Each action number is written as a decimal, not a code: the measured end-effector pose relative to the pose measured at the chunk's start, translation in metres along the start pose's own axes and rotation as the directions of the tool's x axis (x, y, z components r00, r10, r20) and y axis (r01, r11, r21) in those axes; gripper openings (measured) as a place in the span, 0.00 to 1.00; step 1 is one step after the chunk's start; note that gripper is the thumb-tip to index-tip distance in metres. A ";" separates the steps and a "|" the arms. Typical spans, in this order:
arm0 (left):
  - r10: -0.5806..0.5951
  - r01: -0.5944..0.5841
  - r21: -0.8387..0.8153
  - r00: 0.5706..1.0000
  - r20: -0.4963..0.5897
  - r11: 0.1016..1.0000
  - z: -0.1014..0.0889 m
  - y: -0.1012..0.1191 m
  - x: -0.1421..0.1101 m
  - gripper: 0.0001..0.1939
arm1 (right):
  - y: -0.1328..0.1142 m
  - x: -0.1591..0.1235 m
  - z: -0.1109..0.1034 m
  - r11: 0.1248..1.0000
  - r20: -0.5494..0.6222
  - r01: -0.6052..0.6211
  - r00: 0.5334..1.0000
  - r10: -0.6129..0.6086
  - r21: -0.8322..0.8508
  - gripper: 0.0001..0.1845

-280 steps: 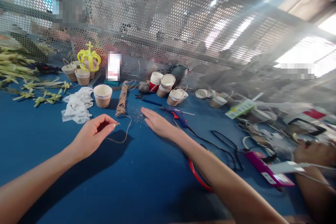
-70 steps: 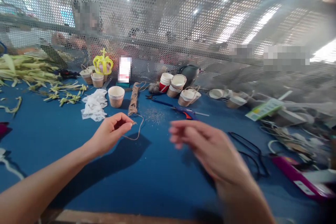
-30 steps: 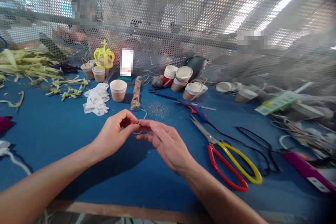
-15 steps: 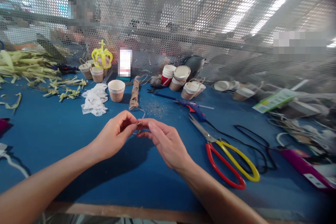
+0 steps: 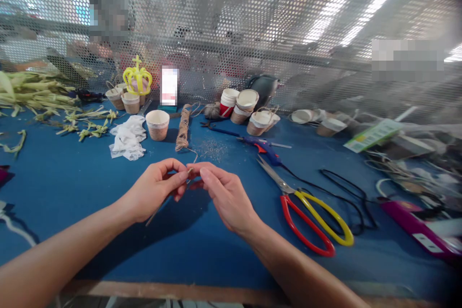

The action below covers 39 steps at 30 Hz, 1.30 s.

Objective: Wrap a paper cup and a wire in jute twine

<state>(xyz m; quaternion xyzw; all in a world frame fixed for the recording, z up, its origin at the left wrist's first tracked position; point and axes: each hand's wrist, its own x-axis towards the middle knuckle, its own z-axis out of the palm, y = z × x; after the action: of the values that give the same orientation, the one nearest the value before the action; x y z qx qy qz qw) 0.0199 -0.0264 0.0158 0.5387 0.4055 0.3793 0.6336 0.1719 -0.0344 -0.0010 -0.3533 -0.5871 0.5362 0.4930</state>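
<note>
My left hand (image 5: 157, 191) and my right hand (image 5: 221, 194) meet above the blue table (image 5: 72, 187), both pinching a thin strand of brown twine (image 5: 194, 154). The strand runs up from my fingertips to a wound hank of twine (image 5: 183, 127) lying behind them. A loose end of the strand hangs down below my left hand. Both hands have their fingers closed on the strand.
Red-and-yellow scissors (image 5: 310, 211) lie right of my hands, with a blue glue gun (image 5: 262, 147) and its black cord behind. Paper cups (image 5: 157, 124), a white cloth (image 5: 127, 136), a yellow crown (image 5: 137, 78) and green leaf strips (image 5: 39, 98) sit along a perforated metal screen (image 5: 231, 29). A person sits beyond it.
My right hand came in from the right and joined the left on the twine. Since then both hands have sunk slightly, and a loose end now hangs below the left hand.
</note>
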 end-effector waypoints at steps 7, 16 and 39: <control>-0.020 0.018 -0.098 1.000 -0.017 0.995 0.002 -0.005 0.001 0.14 | 0.000 -0.001 0.002 0.999 -0.026 0.007 1.000 -0.008 -0.042 0.13; 0.034 -0.036 -0.053 0.999 -0.039 0.998 0.003 -0.007 -0.001 0.11 | 0.005 -0.003 0.005 0.994 -0.007 -0.046 0.999 0.047 0.099 0.13; 0.316 -0.257 0.387 0.944 -0.095 0.885 0.018 0.006 0.008 0.07 | -0.001 0.006 0.006 0.975 -0.252 0.080 0.967 -0.026 0.205 0.04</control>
<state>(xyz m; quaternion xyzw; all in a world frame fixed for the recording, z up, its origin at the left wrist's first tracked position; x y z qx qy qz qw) 0.0394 -0.0247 0.0228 0.6712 0.4334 0.4264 0.4242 0.1642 -0.0310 0.0011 -0.3466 -0.4690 0.5344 0.6118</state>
